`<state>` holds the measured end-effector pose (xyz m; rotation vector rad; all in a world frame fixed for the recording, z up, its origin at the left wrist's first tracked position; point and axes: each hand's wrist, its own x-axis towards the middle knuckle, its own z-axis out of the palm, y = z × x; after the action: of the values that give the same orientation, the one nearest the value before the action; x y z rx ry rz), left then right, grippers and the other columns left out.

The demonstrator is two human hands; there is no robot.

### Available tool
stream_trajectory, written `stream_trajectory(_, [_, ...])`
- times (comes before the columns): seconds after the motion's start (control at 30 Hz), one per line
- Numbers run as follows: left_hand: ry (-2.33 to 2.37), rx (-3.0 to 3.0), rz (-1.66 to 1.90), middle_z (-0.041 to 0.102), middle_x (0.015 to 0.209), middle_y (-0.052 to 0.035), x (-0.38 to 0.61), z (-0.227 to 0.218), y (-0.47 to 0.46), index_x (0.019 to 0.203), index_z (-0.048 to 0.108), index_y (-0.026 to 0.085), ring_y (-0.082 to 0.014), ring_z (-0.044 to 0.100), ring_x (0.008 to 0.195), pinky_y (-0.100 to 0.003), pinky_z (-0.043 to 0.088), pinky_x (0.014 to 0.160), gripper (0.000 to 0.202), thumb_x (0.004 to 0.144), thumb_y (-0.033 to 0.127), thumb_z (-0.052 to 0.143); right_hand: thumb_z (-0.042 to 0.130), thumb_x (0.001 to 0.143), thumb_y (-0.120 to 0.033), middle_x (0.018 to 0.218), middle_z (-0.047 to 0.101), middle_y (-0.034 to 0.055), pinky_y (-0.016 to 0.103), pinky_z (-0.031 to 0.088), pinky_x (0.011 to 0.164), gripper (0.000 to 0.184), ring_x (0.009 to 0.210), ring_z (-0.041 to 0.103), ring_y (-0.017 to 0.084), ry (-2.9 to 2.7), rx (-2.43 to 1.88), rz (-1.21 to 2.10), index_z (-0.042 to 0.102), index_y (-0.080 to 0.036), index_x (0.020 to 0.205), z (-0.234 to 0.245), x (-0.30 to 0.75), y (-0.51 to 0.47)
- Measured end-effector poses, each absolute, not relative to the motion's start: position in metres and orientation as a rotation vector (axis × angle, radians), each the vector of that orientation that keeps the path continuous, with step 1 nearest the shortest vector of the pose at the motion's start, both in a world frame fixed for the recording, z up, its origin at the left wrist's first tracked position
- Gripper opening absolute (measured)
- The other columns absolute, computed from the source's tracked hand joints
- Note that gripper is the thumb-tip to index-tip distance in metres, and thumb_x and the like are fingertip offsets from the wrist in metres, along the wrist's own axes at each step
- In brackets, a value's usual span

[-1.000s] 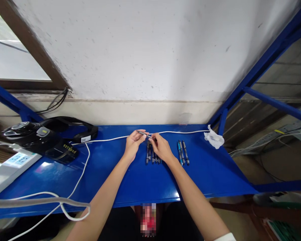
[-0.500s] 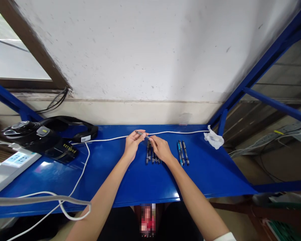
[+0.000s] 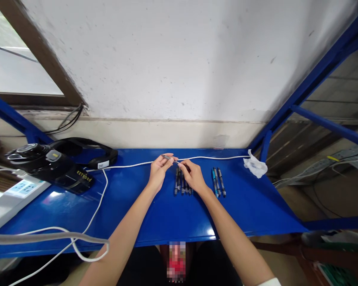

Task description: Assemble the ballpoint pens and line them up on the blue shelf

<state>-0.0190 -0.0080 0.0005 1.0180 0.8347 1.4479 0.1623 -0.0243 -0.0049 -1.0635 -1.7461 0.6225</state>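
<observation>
My left hand [image 3: 158,171] and my right hand [image 3: 192,175] meet over the back of a blue shelf [image 3: 155,214]. Between their pinched fingertips they hold a thin dark pen [image 3: 170,159], lying nearly level. Just below it, a row of several dark pens [image 3: 181,183] lies side by side on the shelf, partly under my right hand. To the right lie three more pens [image 3: 218,182], blue and dark ones.
A white cable [image 3: 131,164] runs along the back of the shelf and loops down the left. A black headset device [image 3: 52,163] and a white power strip [image 3: 12,196] sit at the left. A crumpled white tissue [image 3: 255,165] lies at the right by the blue frame post.
Both hands have stayed together on the pen, with only small finger shifts. The view has drifted slightly.
</observation>
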Motion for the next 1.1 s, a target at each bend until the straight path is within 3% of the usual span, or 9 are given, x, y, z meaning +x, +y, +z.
stream_trajectory(0.17, [0.822,1.021,1.446,0.085,0.106,-0.0111,-0.019,0.002,-0.009,0.117,0.077,0.018,-0.0242,0.077,0.105,-0.036,0.053,0.099,0.043,0.084,0.040,0.095,0.056,0.111,-0.050,0.072,0.059,-0.0028,0.030,0.036,0.066,0.036,0.065,0.052,0.016,-1.708,-1.059,0.748,0.066,-0.023,0.089,0.000,0.162,-0.026])
stream_trajectory(0.37, [0.837,1.006,1.469,0.085,0.108,-0.0114,-0.021,0.000,-0.007,0.116,0.078,0.018,-0.0246,0.078,0.106,-0.036,0.053,0.099,0.040,0.085,0.039,0.094,0.066,0.106,-0.050,0.080,0.065,-0.0020,0.030,0.037,0.066,0.027,0.066,0.052,0.016,-1.656,-1.022,0.783,0.070,-0.024,0.102,0.000,0.160,-0.027])
stream_trajectory(0.53, [0.806,1.020,1.474,0.085,0.107,-0.0106,-0.022,0.001,-0.006,0.114,0.077,0.019,-0.0236,0.078,0.106,-0.036,0.052,0.104,0.038,0.086,0.038,0.094,0.067,0.105,-0.054,0.076,0.060,-0.0025,0.030,0.035,0.065,0.035,0.067,0.049,0.015,-1.570,-0.991,0.916,0.070,-0.023,0.092,-0.001,0.162,-0.025])
stream_trajectory(0.77, [0.852,1.114,1.424,0.086,0.115,-0.0136,-0.021,0.003,-0.009,0.123,0.075,0.020,-0.0291,0.078,0.116,-0.042,0.055,0.105,0.044,0.091,0.048,0.089,0.087,0.091,-0.056,0.063,0.053,-0.0059,0.028,0.032,0.056,0.035,0.056,0.040,0.012,-1.169,-0.895,1.169,0.075,-0.023,0.091,-0.003,0.160,-0.017])
stream_trajectory(0.83, [0.918,1.192,1.395,0.085,0.117,-0.0145,-0.021,0.001,-0.008,0.125,0.075,0.020,-0.0302,0.078,0.117,-0.042,0.056,0.101,0.045,0.098,0.056,0.079,0.094,0.084,-0.053,0.062,0.052,-0.0071,0.028,0.035,0.055,0.035,0.056,0.041,0.012,-0.958,-0.838,1.204,0.074,-0.025,0.089,0.001,0.162,-0.014])
stream_trajectory(0.93, [1.080,1.374,1.362,0.085,0.111,-0.0128,-0.022,-0.006,-0.006,0.118,0.077,0.021,-0.0304,0.079,0.111,-0.042,0.056,0.096,0.042,0.102,0.059,0.071,0.100,0.076,-0.050,0.078,0.063,-0.0040,0.026,0.047,0.064,0.040,0.068,0.055,0.012,-0.707,-0.735,1.221,0.069,-0.025,0.083,0.009,0.170,-0.010])
stream_trajectory(1.03, [1.201,1.646,1.268,0.084,0.111,-0.0094,-0.023,-0.014,-0.006,0.113,0.078,0.024,-0.0299,0.078,0.107,-0.042,0.055,0.094,0.030,0.098,0.050,0.078,0.098,0.081,-0.048,0.095,0.070,-0.0010,0.029,0.056,0.080,0.037,0.089,0.066,0.016,-0.581,-0.655,1.305,0.069,-0.025,0.088,0.016,0.178,-0.007])
stream_trajectory(1.1, [1.210,1.819,1.196,0.083,0.114,-0.0082,-0.023,-0.017,-0.007,0.113,0.079,0.026,-0.0301,0.076,0.109,-0.043,0.054,0.096,0.023,0.096,0.043,0.081,0.093,0.088,-0.045,0.089,0.065,-0.0025,0.031,0.057,0.084,0.031,0.084,0.064,0.015,-0.533,-0.588,1.378,0.069,-0.026,0.094,0.018,0.182,-0.006])
